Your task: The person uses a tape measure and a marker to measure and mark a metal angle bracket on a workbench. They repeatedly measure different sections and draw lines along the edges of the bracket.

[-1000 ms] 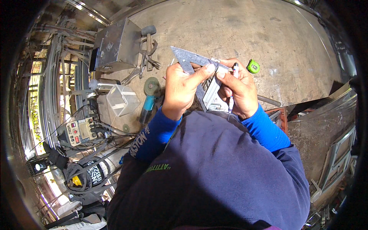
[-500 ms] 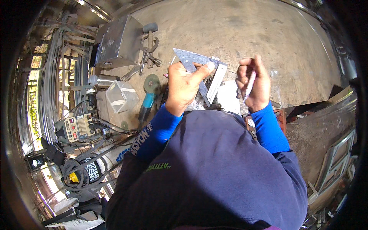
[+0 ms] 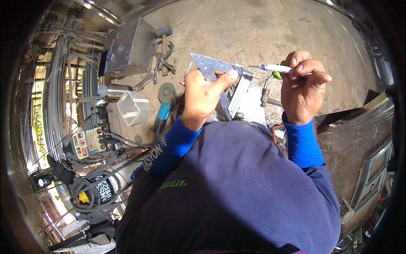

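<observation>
From the angle grinder (image 3: pixel 163 113) on the floor at left, I see my left hand (image 3: pixel 202 96) clamped on the metal triangle square (image 3: pixel 213 67), while my right hand (image 3: pixel 302 86) has lifted away rightward, fingers pinching the white marker (image 3: pixel 277 68), so marking is paused.

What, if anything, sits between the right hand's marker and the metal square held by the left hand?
Nothing visible does. The right hand holds the white marker raised, tip pointing left toward the triangular metal square gripped by the left hand. Only open air over the concrete floor shows in the gap between them.
</observation>
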Demonstrator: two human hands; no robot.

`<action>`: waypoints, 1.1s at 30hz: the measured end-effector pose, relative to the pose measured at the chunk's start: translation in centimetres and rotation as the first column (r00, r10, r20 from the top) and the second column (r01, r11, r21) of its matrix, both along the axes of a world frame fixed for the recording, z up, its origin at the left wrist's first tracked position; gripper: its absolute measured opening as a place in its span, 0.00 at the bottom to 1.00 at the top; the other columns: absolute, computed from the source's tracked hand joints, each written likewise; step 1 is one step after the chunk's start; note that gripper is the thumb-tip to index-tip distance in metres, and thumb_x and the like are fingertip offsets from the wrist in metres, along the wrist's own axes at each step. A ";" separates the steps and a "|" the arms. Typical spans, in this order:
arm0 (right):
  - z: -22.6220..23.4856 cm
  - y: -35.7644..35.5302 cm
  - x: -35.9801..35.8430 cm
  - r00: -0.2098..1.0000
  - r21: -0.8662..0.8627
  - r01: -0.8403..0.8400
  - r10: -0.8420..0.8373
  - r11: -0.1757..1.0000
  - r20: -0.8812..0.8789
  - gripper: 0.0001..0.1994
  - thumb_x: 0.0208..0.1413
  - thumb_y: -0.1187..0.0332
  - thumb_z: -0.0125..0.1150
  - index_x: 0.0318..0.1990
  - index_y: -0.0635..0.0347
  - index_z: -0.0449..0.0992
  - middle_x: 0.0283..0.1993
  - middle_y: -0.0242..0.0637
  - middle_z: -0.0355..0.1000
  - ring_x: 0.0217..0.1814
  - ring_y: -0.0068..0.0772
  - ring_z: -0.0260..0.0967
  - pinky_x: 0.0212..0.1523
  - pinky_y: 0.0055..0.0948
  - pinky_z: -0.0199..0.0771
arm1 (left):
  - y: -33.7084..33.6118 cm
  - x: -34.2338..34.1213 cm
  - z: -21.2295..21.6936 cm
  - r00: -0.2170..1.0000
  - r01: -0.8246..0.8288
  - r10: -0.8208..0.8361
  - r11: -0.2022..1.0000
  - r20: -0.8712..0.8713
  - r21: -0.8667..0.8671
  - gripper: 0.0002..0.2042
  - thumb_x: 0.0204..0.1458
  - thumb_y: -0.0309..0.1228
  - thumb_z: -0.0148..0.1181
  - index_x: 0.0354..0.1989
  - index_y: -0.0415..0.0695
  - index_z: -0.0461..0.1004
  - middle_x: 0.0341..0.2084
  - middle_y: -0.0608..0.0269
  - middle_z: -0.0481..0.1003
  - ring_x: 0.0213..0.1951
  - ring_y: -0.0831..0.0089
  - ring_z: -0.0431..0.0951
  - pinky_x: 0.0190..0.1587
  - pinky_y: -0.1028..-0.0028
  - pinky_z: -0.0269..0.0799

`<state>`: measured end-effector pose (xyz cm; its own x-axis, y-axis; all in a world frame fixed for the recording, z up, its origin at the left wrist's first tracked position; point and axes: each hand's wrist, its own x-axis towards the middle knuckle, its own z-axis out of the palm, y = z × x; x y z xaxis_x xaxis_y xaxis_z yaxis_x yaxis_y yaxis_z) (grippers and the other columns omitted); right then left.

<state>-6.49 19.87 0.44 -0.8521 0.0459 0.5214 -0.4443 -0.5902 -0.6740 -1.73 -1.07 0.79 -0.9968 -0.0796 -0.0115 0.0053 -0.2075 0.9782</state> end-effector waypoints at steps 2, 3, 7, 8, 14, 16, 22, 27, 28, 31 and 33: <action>0.4 -0.6 0.2 1.000 0.013 0.001 0.000 1.000 -0.029 0.24 0.71 0.45 0.44 0.38 0.61 0.71 0.43 0.40 0.68 0.34 0.23 0.62 0.36 0.23 0.70 | 0.2 0.1 0.1 1.000 -0.016 0.017 0.999 -0.017 0.037 0.01 0.56 0.21 0.67 0.34 0.36 0.82 0.30 0.63 0.82 0.32 0.80 0.79 0.37 0.77 0.74; 0.3 -0.7 0.0 0.997 -0.008 -0.052 0.051 0.999 -0.054 0.21 0.72 0.50 0.47 0.38 0.61 0.70 0.43 0.41 0.68 0.35 0.23 0.63 0.38 0.23 0.70 | 0.2 0.1 0.2 1.000 -0.004 0.005 0.999 -0.013 0.046 0.02 0.57 0.21 0.66 0.36 0.36 0.82 0.31 0.63 0.82 0.33 0.79 0.79 0.38 0.77 0.74; 0.0 -1.1 0.1 0.998 0.062 -0.036 0.039 0.997 -0.044 0.21 0.72 0.51 0.48 0.39 0.62 0.71 0.43 0.42 0.69 0.35 0.23 0.64 0.36 0.23 0.70 | 0.2 0.4 0.7 1.000 0.020 -0.020 0.998 0.005 0.052 0.03 0.57 0.20 0.66 0.38 0.35 0.82 0.31 0.62 0.82 0.32 0.78 0.79 0.38 0.77 0.73; 0.0 -1.1 0.2 0.999 0.093 -0.036 0.040 0.995 -0.031 0.21 0.72 0.50 0.47 0.38 0.61 0.70 0.44 0.41 0.68 0.36 0.23 0.63 0.38 0.24 0.70 | 0.2 0.4 0.7 1.000 0.020 -0.021 0.999 0.011 0.045 0.03 0.57 0.20 0.66 0.38 0.35 0.82 0.30 0.63 0.81 0.32 0.79 0.78 0.37 0.77 0.72; -0.1 -1.1 0.3 0.998 0.179 -0.044 0.050 0.983 -0.030 0.22 0.73 0.48 0.44 0.37 0.60 0.69 0.43 0.41 0.67 0.37 0.25 0.62 0.40 0.26 0.70 | 0.2 0.4 0.6 1.000 0.010 -0.010 1.000 0.010 0.017 0.03 0.57 0.21 0.66 0.37 0.35 0.81 0.30 0.63 0.81 0.31 0.80 0.77 0.36 0.78 0.71; -0.1 -1.1 0.2 0.998 0.183 -0.037 0.046 0.982 -0.043 0.22 0.73 0.48 0.44 0.38 0.60 0.69 0.44 0.41 0.67 0.37 0.25 0.62 0.39 0.26 0.69 | 0.4 0.5 0.8 1.000 0.011 -0.012 0.999 0.026 0.033 0.03 0.57 0.21 0.66 0.37 0.35 0.81 0.29 0.63 0.81 0.30 0.80 0.77 0.36 0.78 0.71; -0.4 -1.2 0.2 0.997 0.192 -0.049 0.058 0.980 -0.042 0.22 0.73 0.49 0.44 0.38 0.61 0.69 0.44 0.42 0.67 0.37 0.26 0.62 0.39 0.26 0.68 | 0.1 0.4 0.6 1.000 0.021 -0.023 0.998 0.019 0.055 0.02 0.57 0.21 0.67 0.35 0.35 0.82 0.31 0.62 0.83 0.33 0.79 0.80 0.37 0.77 0.75; -0.6 -1.3 0.1 0.998 0.172 -0.036 0.046 0.985 -0.051 0.21 0.73 0.50 0.44 0.38 0.61 0.69 0.44 0.42 0.67 0.36 0.26 0.62 0.39 0.27 0.68 | 0.1 0.5 0.8 1.000 0.019 -0.019 1.000 0.017 0.011 0.02 0.57 0.22 0.67 0.35 0.35 0.83 0.30 0.62 0.83 0.32 0.78 0.81 0.38 0.77 0.76; -0.6 -1.3 0.1 0.998 0.169 -0.037 0.046 0.985 -0.052 0.21 0.73 0.50 0.44 0.38 0.61 0.69 0.44 0.42 0.67 0.36 0.26 0.62 0.39 0.27 0.68 | 0.1 0.5 0.8 1.000 0.017 -0.017 1.000 0.014 0.009 0.02 0.57 0.22 0.67 0.34 0.35 0.83 0.30 0.61 0.83 0.32 0.78 0.81 0.38 0.77 0.76; -0.4 -1.2 0.3 0.997 0.213 -0.026 0.042 0.977 -0.069 0.21 0.73 0.50 0.44 0.38 0.61 0.69 0.44 0.42 0.67 0.36 0.26 0.62 0.39 0.27 0.67 | 0.1 0.4 0.7 1.000 0.011 -0.011 1.000 0.011 0.009 0.02 0.57 0.22 0.67 0.34 0.36 0.83 0.30 0.61 0.83 0.32 0.78 0.81 0.38 0.77 0.76; -0.3 -1.4 0.1 0.992 0.218 0.053 -0.027 0.975 -0.121 0.20 0.72 0.52 0.49 0.37 0.63 0.71 0.40 0.42 0.68 0.33 0.24 0.61 0.35 0.25 0.66 | 0.1 0.4 0.6 1.000 0.005 -0.005 1.000 0.004 0.012 0.02 0.56 0.22 0.67 0.34 0.36 0.83 0.30 0.61 0.83 0.32 0.78 0.81 0.37 0.77 0.76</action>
<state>-6.34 18.51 0.15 -0.7845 -0.0485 0.6182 -0.5476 -0.4136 -0.7273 -1.34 -0.97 1.42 -0.9971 -0.0741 -0.0160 0.0006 -0.2195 0.9756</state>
